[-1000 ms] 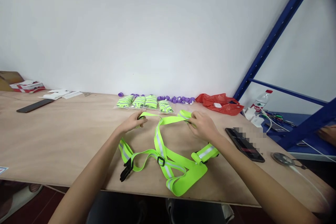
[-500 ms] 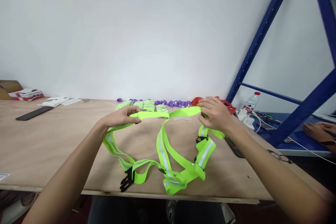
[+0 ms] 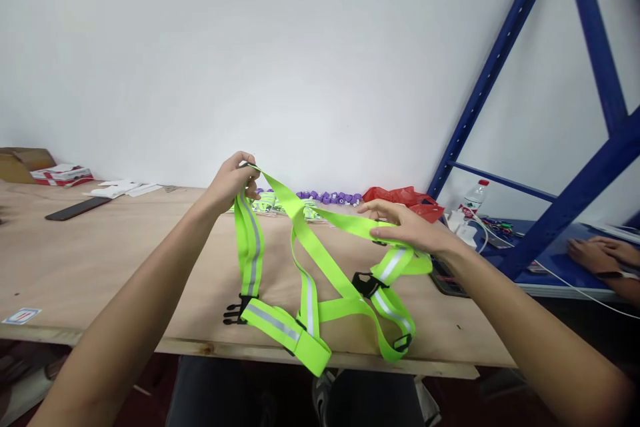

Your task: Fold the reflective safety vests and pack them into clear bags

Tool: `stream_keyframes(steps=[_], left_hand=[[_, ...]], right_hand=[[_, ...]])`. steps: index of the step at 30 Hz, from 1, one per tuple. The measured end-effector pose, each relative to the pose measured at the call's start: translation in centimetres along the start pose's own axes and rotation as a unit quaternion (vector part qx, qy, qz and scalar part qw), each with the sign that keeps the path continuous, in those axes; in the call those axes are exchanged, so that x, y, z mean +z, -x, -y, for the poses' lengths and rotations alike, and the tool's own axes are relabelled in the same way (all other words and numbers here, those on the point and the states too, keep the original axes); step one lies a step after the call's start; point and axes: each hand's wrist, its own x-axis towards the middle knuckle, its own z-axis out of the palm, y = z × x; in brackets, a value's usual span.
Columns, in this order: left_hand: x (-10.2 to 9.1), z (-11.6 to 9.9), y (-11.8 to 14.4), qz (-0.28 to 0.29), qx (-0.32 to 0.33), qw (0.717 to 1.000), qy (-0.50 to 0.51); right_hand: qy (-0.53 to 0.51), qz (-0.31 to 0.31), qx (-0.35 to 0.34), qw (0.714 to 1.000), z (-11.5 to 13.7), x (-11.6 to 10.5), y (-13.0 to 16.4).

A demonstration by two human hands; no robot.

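A neon yellow-green reflective harness of elastic straps with silver stripes hangs between my hands, its lower loops on the table's near side. My left hand is closed on an upper strap, raised above the table. Lower and farther right, my right hand grips the other upper strap between thumb and fingers. A black pronged buckle half dangles at the left, and a black socket buckle half sits at the right; the two are apart. One folded loop hangs over the front table edge.
Rolled reflective straps lie at the back beside several purple rolls and a red plastic bag. A dark flat bar and papers lie left. At right stand a blue rack post and a bottle; another person's hands rest beyond.
My left hand has risen, lifting its strap and the left side of the harness. My right hand has dropped slightly. The lower loops have shifted and spread toward the front edge.
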Motion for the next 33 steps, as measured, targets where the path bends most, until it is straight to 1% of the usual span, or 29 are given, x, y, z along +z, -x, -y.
stream_keyframes(steps=[1, 3, 5, 6, 8, 10, 12, 13, 14, 16, 18, 20, 22, 25, 30, 32, 33], left_hand=[[-0.1, -0.3, 0.0, 0.008, -0.017, 1.0, 0.025], [-0.3, -0.8, 0.2, 0.045, -0.052, 0.996, 0.051], [-0.8, -1.3, 0.4, 0.106, -0.08, 0.99, 0.054], [-1.1, -1.4, 0.5, 0.142, -0.088, 0.985, 0.049], [-1.6, -1.7, 0.6, 0.201, -0.085, 0.975, 0.04], [-1.9, -2.1, 0.8, 0.227, -0.059, 0.971, 0.043], [-2.0, -2.7, 1.0, 0.223, -0.023, 0.973, 0.058], [-1.9, -3.1, 1.1, 0.216, -0.006, 0.974, 0.065], [-1.8, -3.5, 1.1, 0.208, 0.01, 0.976, 0.07], [-1.6, -4.5, 1.2, 0.193, 0.045, 0.978, 0.071], [-1.4, -5.4, 1.1, 0.169, 0.084, 0.98, 0.058], [-1.4, -6.2, 0.8, 0.133, 0.119, 0.983, 0.038], [-1.3, -6.7, 0.5, 0.095, 0.146, 0.985, 0.018], [-0.9, -7.1, 0.0, 0.054, 0.191, 0.98, 0.003], [-0.6, -7.0, -0.7, 0.012, 0.267, 0.962, -0.053], [-0.8, -6.9, -0.9, -0.008, 0.295, 0.952, -0.076], [-0.9, -6.9, -1.0, -0.019, 0.307, 0.948, -0.086]], right_hand=[[0.02, 0.019, -0.002, 1.0, 0.3, -0.1, 0.2], [0.095, 0.037, -0.001, 0.995, 0.8, -0.3, 0.3], [0.192, 0.018, 0.002, 0.981, 1.0, -0.4, 0.3], [0.238, -0.006, 0.004, 0.971, 0.9, -0.5, 0.3], [0.302, -0.083, 0.009, 0.95, 0.9, -0.9, 0.2], [0.322, -0.179, 0.02, 0.93, 1.0, -1.6, 0.2], [0.291, -0.252, 0.024, 0.923, 1.6, -2.6, 0.1], [0.249, -0.272, 0.02, 0.929, 2.1, -3.2, 0.0], [0.19, -0.278, 0.016, 0.941, 2.6, -3.7, 0.0], [0.046, -0.252, 0.011, 0.967, 3.7, -4.8, -0.1], [-0.073, -0.196, 0.014, 0.978, 4.6, -5.7, 0.0], [-0.141, -0.142, 0.011, 0.98, 5.2, -6.3, 0.3], [-0.191, -0.108, -0.006, 0.976, 5.3, -6.6, 0.6], [-0.208, -0.08, -0.005, 0.975, 4.7, -6.9, 0.9], [-0.177, -0.002, 0.05, 0.983, 3.9, -7.3, 1.2], [-0.17, 0.016, 0.063, 0.983, 4.1, -7.4, 1.5], [-0.161, 0.014, 0.071, 0.984, 4.3, -7.5, 1.6]])
